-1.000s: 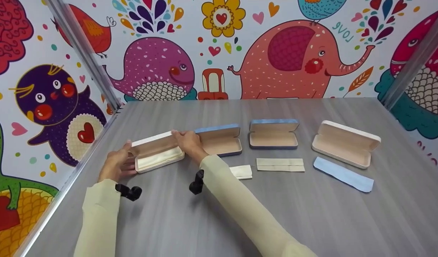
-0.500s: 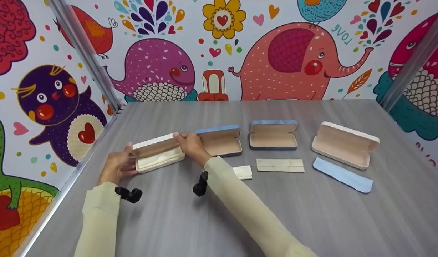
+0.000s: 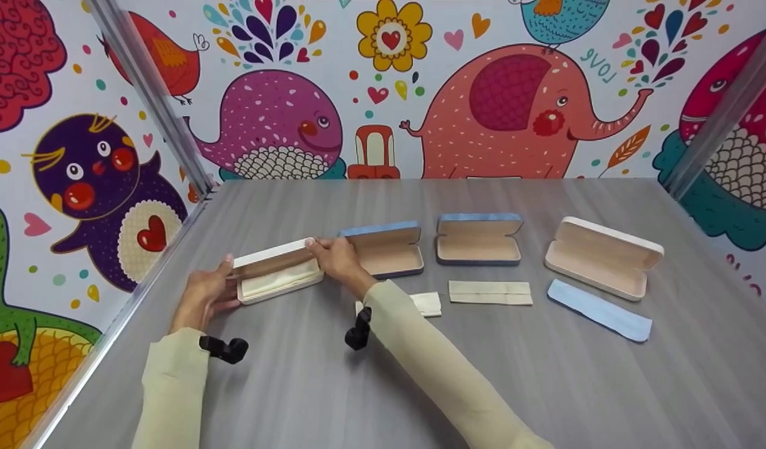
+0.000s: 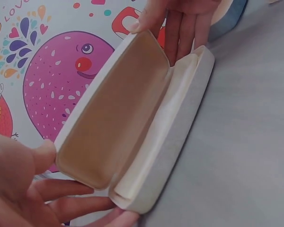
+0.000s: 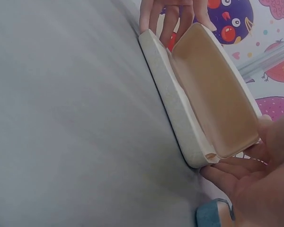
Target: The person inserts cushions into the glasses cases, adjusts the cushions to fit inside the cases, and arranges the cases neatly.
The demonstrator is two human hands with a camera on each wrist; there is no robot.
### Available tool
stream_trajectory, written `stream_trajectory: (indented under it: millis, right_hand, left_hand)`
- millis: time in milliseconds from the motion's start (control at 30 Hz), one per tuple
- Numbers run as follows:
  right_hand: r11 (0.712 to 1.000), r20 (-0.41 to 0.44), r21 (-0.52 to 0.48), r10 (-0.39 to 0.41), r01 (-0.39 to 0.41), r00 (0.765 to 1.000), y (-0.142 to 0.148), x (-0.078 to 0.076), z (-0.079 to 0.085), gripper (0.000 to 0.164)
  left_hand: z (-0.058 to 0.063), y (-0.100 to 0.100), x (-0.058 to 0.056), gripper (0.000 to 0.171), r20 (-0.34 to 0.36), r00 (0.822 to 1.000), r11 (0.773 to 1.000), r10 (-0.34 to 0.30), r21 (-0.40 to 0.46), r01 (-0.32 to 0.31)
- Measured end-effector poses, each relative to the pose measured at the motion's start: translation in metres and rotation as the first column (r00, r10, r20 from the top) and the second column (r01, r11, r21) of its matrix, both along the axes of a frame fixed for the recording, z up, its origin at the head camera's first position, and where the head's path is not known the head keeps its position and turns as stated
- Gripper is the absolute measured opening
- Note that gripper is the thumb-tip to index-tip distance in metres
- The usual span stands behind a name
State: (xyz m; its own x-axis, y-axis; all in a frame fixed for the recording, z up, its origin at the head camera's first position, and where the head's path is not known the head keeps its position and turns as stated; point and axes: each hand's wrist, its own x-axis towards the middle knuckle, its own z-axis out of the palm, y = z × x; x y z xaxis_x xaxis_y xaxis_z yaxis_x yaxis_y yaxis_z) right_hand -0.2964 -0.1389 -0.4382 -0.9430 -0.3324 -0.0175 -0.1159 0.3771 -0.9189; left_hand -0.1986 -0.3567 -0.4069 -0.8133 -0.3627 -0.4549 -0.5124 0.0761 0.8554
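A white glasses case (image 3: 277, 251) lies at the left of the table, its lid part-way raised over the beige lining. Inside it rests a folded cream cloth (image 3: 280, 280). My left hand (image 3: 202, 290) holds the left end, thumb on the lid's edge and fingers against the end of the base, as the left wrist view shows. At the other end my right hand (image 3: 342, 259) grips the lid corner with its thumb (image 5: 265, 126) on top and fingers (image 5: 227, 175) by the base. Just beyond that hand, a blue glasses case (image 3: 389, 252) stands open, partly hidden.
Another blue case (image 3: 478, 240) and a white case (image 3: 601, 259) stand open to the right. Before them lie a beige folded cloth (image 3: 490, 293), a light-blue cloth (image 3: 598, 310) and a cream cloth (image 3: 426, 304), partly behind the right sleeve. A patterned wall closes off the back.
The white case's lid has tipped lower toward its base, and my right hand has come down with it. My left hand keeps its place at the left end.
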Motion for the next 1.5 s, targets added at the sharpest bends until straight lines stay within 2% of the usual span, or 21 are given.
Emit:
stream_trajectory:
  millis: [200,500,733,933,1100,1333,1500]
  right_hand:
    - [1.000,-0.026,-0.020,0.024,-0.025,0.999,0.003,0.002,-0.001,0.041]
    - [0.999,-0.007,-0.039,0.030,-0.030,1.000,0.005,0.003,-0.004,0.040]
    - [0.998,-0.008,-0.045,0.053,-0.053,0.999,0.007,0.006,-0.005,0.041]
    - [0.995,-0.039,-0.065,0.071,-0.073,0.997,0.009,0.007,-0.008,0.039]
    - [0.995,-0.030,-0.063,0.076,-0.077,0.997,0.011,0.007,-0.009,0.039]
    - [0.995,-0.011,-0.060,0.083,-0.084,0.996,0.012,0.009,-0.010,0.038]
    - [0.996,-0.020,-0.043,0.080,-0.081,0.997,0.014,0.012,-0.013,0.041]
  left_hand:
    - [-0.001,0.000,0.002,0.079,-0.017,1.000,1.000,0.000,-0.017,0.000]
    - [-0.006,0.002,0.005,0.075,-0.054,0.998,1.000,-0.015,-0.026,0.014]
    - [-0.010,0.000,0.009,0.071,-0.065,0.997,0.998,-0.027,-0.063,0.023]
    - [-0.014,-0.001,0.010,0.068,-0.109,0.993,0.998,-0.053,-0.040,0.049]
    - [-0.017,-0.004,0.011,0.066,-0.125,0.990,0.998,-0.069,-0.018,0.068]
    - [-0.019,-0.003,0.014,0.059,-0.121,0.987,0.993,-0.106,-0.056,0.099]
    - [-0.021,-0.001,0.016,0.057,-0.102,0.984,0.982,-0.144,-0.136,0.129]
